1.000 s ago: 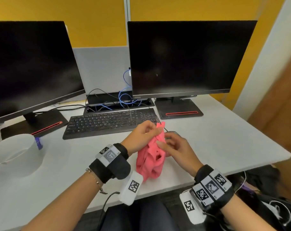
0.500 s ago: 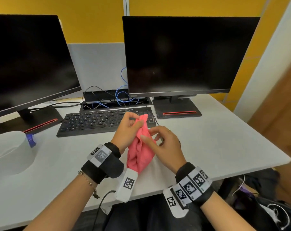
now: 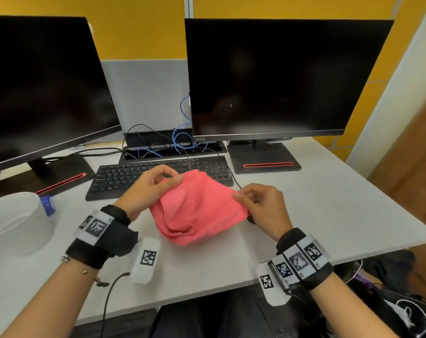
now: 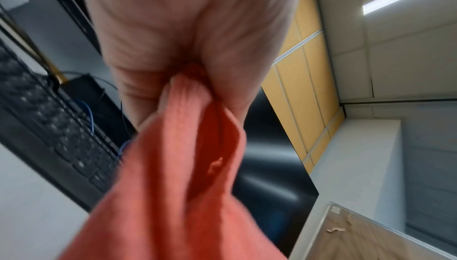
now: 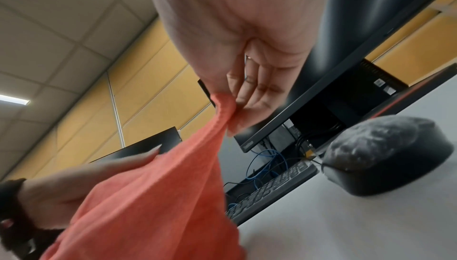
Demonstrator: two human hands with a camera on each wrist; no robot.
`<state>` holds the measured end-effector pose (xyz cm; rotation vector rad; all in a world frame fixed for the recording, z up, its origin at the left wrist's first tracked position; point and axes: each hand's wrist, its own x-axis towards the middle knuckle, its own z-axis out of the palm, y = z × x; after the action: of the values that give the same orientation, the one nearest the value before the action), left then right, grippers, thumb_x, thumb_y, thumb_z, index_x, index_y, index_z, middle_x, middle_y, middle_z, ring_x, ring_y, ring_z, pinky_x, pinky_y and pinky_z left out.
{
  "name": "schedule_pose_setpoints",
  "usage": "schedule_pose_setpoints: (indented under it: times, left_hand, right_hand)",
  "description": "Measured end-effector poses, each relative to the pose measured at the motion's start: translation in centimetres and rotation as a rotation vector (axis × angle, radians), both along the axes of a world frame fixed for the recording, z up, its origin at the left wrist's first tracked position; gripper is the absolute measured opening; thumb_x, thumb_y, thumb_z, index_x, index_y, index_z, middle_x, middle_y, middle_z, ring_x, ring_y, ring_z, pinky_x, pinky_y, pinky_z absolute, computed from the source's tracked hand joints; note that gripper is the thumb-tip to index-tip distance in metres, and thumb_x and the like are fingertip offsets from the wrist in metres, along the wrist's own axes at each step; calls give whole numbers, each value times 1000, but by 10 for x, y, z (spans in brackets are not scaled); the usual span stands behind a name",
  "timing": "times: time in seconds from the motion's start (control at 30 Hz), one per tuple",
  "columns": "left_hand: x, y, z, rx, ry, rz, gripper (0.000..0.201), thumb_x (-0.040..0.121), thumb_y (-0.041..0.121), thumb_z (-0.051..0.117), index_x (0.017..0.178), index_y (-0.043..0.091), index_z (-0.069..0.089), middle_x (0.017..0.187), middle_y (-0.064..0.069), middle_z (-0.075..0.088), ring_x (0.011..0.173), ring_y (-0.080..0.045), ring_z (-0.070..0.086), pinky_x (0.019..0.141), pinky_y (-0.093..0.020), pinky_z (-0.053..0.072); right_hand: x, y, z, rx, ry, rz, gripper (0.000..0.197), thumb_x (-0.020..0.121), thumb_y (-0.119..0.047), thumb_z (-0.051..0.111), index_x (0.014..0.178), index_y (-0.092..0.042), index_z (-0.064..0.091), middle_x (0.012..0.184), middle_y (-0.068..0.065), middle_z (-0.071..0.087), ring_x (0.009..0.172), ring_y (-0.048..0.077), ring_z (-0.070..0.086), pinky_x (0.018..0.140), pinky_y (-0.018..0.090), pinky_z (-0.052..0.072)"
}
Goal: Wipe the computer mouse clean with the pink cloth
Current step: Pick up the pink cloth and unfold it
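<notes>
mouse [image 5: 385, 156] sits on the desk [image 3: 329, 211] just right of the keyboard [image 3: 124, 179], under the right hand [image 3: 263, 208] and mostly hidden from above by the pink cloth [image 3: 197, 211]. cloth stretched in the air between both hands: left hand [image 3: 148, 189] pinching its far corner over the keyboard's near edge, right thumb and forefinger pinching the other corner, remaining fingers loosely extended. right hand is the nearer one; the mouse lies just below and beyond its fingers, long axis hard to judge, open desk right of the keyboard for wiping.
</notes>
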<state>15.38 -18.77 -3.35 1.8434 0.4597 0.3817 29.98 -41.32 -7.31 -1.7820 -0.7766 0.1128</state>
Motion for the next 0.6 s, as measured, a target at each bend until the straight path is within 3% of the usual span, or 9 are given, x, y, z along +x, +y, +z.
schedule_pose_setpoints:
  times: [0.13, 0.27, 0.4, 0.43, 0.47, 0.53, 0.6]
  left_hand:
    - [-16, 21, -1, 138, 61, 43, 20, 87, 31, 69, 84, 11, 67, 76, 1, 67, 66, -8, 60, 59, -18, 46]
    - [-33, 43, -13, 244, 182, 58, 24, 90, 31, 63, 79, 9, 65, 71, -2, 64, 65, -15, 55, 62, -28, 41]
    - [-43, 55, -26, 365, 296, 100, 30, 94, 32, 56, 85, 5, 63, 81, -8, 58, 69, -20, 51, 60, -29, 37]
    - [-43, 57, -28, 409, 308, 132, 29, 95, 34, 55, 84, 9, 64, 92, -11, 57, 78, -22, 54, 65, -30, 42]
    - [-43, 56, -30, 453, 320, 170, 26, 94, 39, 54, 85, 16, 64, 106, -11, 51, 92, -24, 55, 77, -34, 46]
    - [-41, 43, -30, 493, 301, 199, 26, 90, 52, 53, 95, 29, 63, 121, -2, 35, 115, -18, 41, 106, -39, 36]
    - [-33, 18, -26, 487, 282, 95, 51, 80, 73, 47, 111, 35, 60, 126, 3, 32, 122, -11, 28, 112, -40, 26]
  right_hand:
    - [9, -9, 1, -46, -38, -58, 11, 86, -15, 73, 76, -12, 72, 66, 2, 66, 57, 9, 57, 56, 16, 48]
    - [9, -16, -1, -73, 4, -41, 11, 88, -13, 71, 79, -7, 71, 66, 4, 63, 49, 1, 55, 45, 13, 45]
    - [8, -18, -3, -87, 12, -23, 13, 92, -14, 65, 80, -9, 64, 60, 7, 63, 49, 7, 57, 45, 16, 47]
    - [8, -18, -2, -83, 27, -21, 14, 93, -13, 63, 81, -7, 62, 54, 3, 60, 45, 6, 53, 43, 14, 44]
    - [9, -16, -1, -73, 54, -15, 15, 94, -13, 61, 82, -6, 60, 49, -2, 54, 43, 7, 47, 43, 14, 40]
    - [10, -11, 1, -32, 162, 16, 15, 96, -13, 57, 85, -4, 58, 46, -3, 46, 46, 15, 40, 44, 21, 35]
    - [6, -1, 4, 9, 280, 56, 16, 98, -14, 55, 84, -7, 57, 52, 0, 47, 49, 18, 39, 45, 22, 31]
